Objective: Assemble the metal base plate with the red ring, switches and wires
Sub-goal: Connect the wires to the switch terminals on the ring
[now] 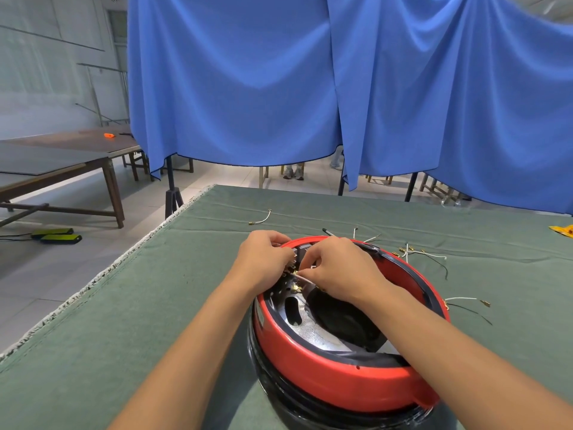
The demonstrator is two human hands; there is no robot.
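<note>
left hand (263,259) fingers curled on switch block (300,253) at red ring's (325,377) far rim | right hand (338,268) pinches white wire (305,279) just beside block | metal base plate (313,330) inside ring

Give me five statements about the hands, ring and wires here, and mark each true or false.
1. Both hands, left hand and right hand, work at the far inner edge of the red ring. True.
2. The table cloth is blue. False: it is green.
3. Loose wires lie right of the ring. True.
4. The ring hangs in the air. False: it sits on a black part.
5. The left hand rests flat on the cloth. False: its fingers curl at the ring.
</note>
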